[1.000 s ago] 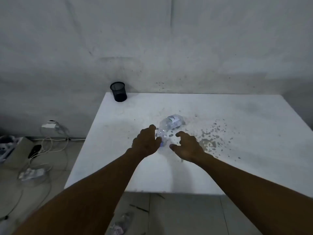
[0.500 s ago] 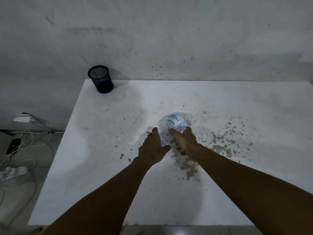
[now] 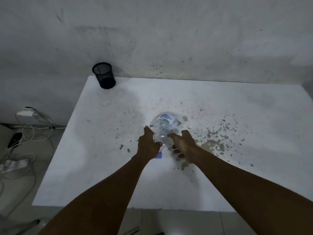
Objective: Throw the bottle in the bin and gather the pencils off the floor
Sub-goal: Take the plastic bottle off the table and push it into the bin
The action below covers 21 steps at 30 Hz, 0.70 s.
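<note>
A crumpled clear plastic bottle with a white label lies on the white table, its blue cap end pointing toward me. My left hand grips the neck end from the left, fingers curled round it just above the cap. From the right, my right hand holds the bottle's body, index finger stretched along the plastic. Thin pencils show on the floor below the table's front edge. No bin is in view.
A black mesh cup stands at the table's back left corner against the wall. Grey chipped patches mark the tabletop right of the bottle. Cables and a power strip lie on the floor at left.
A second ago both hands hovered apart just short of the bottle. They have since closed onto it from either side. My view has moved in over the table.
</note>
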{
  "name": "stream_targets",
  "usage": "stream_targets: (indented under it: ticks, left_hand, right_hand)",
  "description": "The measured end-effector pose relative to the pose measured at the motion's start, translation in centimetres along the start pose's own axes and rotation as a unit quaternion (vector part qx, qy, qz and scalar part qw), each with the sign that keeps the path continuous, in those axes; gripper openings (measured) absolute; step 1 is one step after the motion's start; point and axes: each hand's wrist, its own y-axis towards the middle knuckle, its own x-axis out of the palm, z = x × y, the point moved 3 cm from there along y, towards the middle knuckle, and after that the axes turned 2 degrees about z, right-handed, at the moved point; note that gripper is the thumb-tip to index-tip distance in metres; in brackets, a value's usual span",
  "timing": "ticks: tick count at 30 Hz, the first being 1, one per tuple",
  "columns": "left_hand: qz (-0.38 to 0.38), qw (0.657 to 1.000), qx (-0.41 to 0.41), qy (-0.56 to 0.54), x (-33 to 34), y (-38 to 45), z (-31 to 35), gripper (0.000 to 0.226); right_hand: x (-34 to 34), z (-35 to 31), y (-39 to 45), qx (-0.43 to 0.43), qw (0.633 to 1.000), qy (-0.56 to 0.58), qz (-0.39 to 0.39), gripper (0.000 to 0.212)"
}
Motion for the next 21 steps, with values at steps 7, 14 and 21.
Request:
stream_targets:
  ticks: [7, 14, 21]
  left_hand:
    - [0.032, 0.992, -0.042, -0.111, -3.0, -9.1, -1.0, 0.043]
    - [0.007, 0.974, -0.058, -0.219, -6.9, -22.1, -3.1, 0.053]
    - [0.011, 0.971, -0.052, -0.232, -11.4, -30.4, -6.2, 0.050]
  right_hand:
    - [-0.8, 3.6, -8.8, -0.036, 0.997, 0.047, -0.057, 0.072]
    - [-0.6, 5.8, -21.2, -0.086, 0.986, 0.066, -0.127, 0.066]
    - [3.9, 8.2, -29.9, -0.094, 0.969, 0.075, -0.214, 0.047]
